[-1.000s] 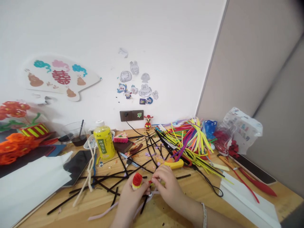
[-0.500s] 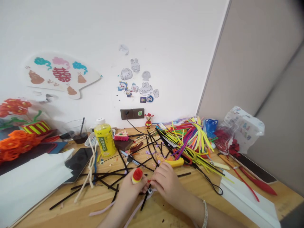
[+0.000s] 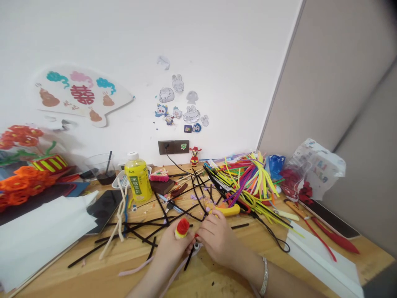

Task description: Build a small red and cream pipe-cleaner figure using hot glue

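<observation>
My left hand [image 3: 171, 246] is closed around a small fuzzy craft piece [image 3: 182, 227] with a red top and a yellow and white band, its lower part hidden in the palm. Close beside it, my right hand [image 3: 216, 238] has its fingers pinched at a tiny red bit [image 3: 196, 235] between the two hands; whether that bit belongs to the fuzzy piece is hidden. Just below the fingertips shows a googly eye [image 3: 196, 246]. Black pipe cleaners [image 3: 145, 239] lie under and around my hands, and a pale pink strip [image 3: 136, 270] passes beneath my left forearm.
A yellow drink bottle [image 3: 138, 182] stands left of centre, near a dark cup [image 3: 106, 177]. Yellow-handled scissors [image 3: 228, 210] lie beyond my right hand. Colourful pipe cleaners [image 3: 254, 178] are heaped behind. White paper [image 3: 325, 260] lies right, more paper [image 3: 40, 231] left.
Both hands stay close together with nearly the same grip. The red-topped piece tilts slightly in my left hand, and my right fingers close in a little over the red bit. The view shifts slightly.
</observation>
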### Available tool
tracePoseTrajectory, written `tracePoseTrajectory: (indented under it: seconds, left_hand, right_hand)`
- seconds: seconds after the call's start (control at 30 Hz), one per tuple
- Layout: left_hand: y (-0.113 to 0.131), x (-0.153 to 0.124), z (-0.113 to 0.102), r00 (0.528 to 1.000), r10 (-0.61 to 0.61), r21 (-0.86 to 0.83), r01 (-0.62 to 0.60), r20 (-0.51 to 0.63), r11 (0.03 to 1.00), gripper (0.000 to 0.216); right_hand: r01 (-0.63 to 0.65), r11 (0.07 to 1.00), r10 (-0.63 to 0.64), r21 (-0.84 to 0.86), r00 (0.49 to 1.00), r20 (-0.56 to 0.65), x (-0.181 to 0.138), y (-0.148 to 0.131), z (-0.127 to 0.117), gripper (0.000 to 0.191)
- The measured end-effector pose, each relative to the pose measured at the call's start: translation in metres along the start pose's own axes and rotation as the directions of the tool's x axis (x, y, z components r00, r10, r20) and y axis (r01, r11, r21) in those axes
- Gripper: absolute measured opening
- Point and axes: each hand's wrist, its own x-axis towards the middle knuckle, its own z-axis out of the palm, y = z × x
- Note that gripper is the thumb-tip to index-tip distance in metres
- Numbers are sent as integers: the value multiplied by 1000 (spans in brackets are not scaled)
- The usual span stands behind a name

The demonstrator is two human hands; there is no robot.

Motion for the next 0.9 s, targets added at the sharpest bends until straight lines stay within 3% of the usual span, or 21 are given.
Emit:
tracePoseTrajectory:
  seconds: [0.1, 0.2, 0.27, 0.37, 0.5, 0.6, 0.77, 0.9]
  left_hand:
    - [6, -2, -5, 995, 86, 126, -91, 46, 988, 19]
    - [12, -3, -12, 967, 201, 362, -245, 155, 899, 15]
    - [13, -2, -14, 955, 220, 427, -286, 199, 858, 15]
    - [9, 1, -14, 962, 200, 390, -260, 188, 883, 14]
    - [0, 2, -8, 970, 210, 252, -235, 123, 939, 21]
    - [-2, -3, -2, 969, 237, 292, -247, 70, 924, 22]
    - [-3, -5, 0, 958, 281, 454, -276, 57, 847, 17]
    - [-7, -3, -2, 956, 271, 438, -293, 112, 850, 14]
  right_hand:
    - [33, 999, -34, 38, 999, 36, -2, 2, 3, 23]
    - [100, 991, -107, 86, 991, 81, -5, 5, 6, 23]
    - [112, 985, -125, 133, 987, 99, -4, 7, 6, 21]
    - [-36, 965, 20, 259, 998, 65, -1, 7, 4, 22]
    - [-341, 793, 361, 505, 930, 61, 3, 3, 6, 24]
    - [-472, 633, 497, 614, 855, 145, 2, 0, 10, 24]
    - [-480, 547, 511, 686, 840, 181, 2, -3, 12, 21]
    - [-466, 420, 474, 779, 845, 249, 4, -1, 7, 20]
